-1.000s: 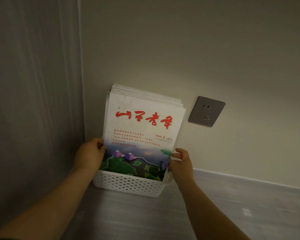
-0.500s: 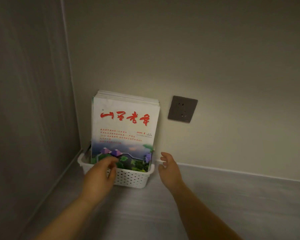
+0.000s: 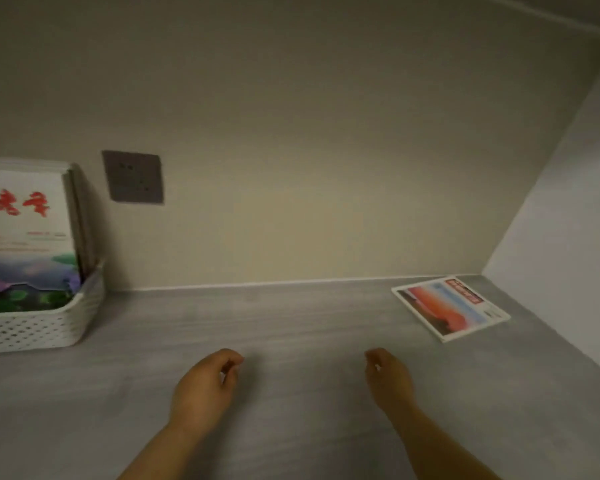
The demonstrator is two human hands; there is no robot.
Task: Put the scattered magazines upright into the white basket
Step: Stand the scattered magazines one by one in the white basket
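Note:
The white perforated basket [image 3: 49,327] stands at the far left against the back wall. Several magazines [image 3: 21,230] stand upright in it, the front one white with red characters and a landscape picture. One more magazine [image 3: 451,306] with a red and blue cover lies flat at the back right corner of the grey surface. My left hand [image 3: 205,386] and my right hand [image 3: 390,379] hover over the middle of the surface, both holding nothing, fingers loosely curled. Both hands are well apart from the basket and from the flat magazine.
A grey wall socket [image 3: 133,177] sits on the beige back wall just right of the basket. A pale side wall [image 3: 568,202] closes the space on the right. The grey surface [image 3: 291,323] stretches between the basket and the flat magazine.
My hands let go of the magazines in the basket and drew back to the middle. The view swung right, so the basket is now at the left edge and the flat magazine appears.

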